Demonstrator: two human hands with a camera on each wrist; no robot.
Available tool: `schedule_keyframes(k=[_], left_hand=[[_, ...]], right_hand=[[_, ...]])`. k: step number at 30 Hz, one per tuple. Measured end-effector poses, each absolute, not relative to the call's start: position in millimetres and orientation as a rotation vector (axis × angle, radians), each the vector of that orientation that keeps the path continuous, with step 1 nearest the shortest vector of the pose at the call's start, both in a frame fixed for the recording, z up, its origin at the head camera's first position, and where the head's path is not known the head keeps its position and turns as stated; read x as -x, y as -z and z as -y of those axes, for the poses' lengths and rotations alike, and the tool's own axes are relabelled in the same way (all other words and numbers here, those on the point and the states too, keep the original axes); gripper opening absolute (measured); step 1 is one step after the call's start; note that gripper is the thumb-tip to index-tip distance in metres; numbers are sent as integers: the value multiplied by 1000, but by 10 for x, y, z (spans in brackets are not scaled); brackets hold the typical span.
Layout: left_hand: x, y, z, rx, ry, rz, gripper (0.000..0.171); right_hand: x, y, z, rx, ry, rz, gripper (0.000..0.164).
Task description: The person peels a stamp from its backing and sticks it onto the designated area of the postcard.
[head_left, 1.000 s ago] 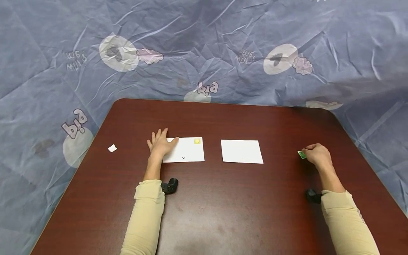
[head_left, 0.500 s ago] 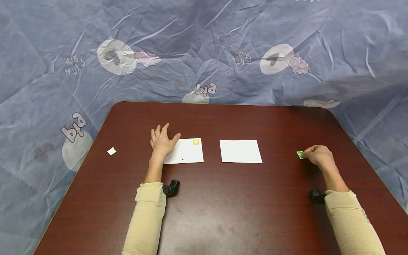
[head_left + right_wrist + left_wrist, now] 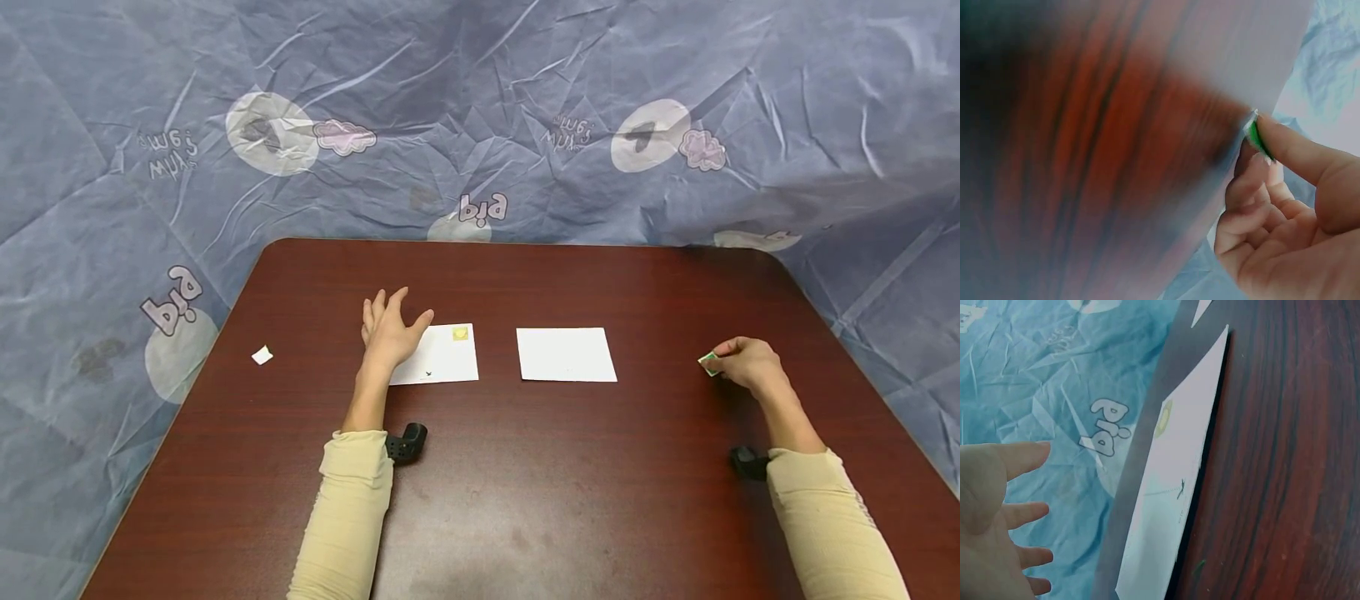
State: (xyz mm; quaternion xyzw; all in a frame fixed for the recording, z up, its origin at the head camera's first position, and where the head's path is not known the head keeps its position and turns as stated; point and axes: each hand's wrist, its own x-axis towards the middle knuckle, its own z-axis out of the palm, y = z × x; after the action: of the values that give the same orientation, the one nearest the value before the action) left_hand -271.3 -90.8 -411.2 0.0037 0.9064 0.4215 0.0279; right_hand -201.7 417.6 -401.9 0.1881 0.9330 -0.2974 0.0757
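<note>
My right hand pinches a small green stamp with a white edge between thumb and index finger, at the right side of the table. The other fingers of that hand are curled in the right wrist view. My left hand, fingers spread and holding nothing, is over the left end of a white card and hides part of it. The card bears a yellow stamp in its upper right corner and a small dark mark near its lower edge.
A second white card lies flat to the right of the first. On the far left is a small white paper piece. The dark red-brown table ends at a wrinkled blue-grey cloth behind it.
My left hand has shifted slightly right and its fingers have drawn back from the card's left end. The right hand, near the same spot, has tilted the green stamp in its pinch.
</note>
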Motion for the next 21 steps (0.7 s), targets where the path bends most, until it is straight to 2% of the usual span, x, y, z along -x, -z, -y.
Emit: schedule_keyframes(k=[4,21], left_hand=[[2691,4064,874,-37,-1309,-2805,64],[2633,3979,728,-76,-1313,-2813,62]], right_hand=[[2002,4033,-4141,-581,1009,-2818,40],[1999,4028,-4023,-550,1225,-2779,38]])
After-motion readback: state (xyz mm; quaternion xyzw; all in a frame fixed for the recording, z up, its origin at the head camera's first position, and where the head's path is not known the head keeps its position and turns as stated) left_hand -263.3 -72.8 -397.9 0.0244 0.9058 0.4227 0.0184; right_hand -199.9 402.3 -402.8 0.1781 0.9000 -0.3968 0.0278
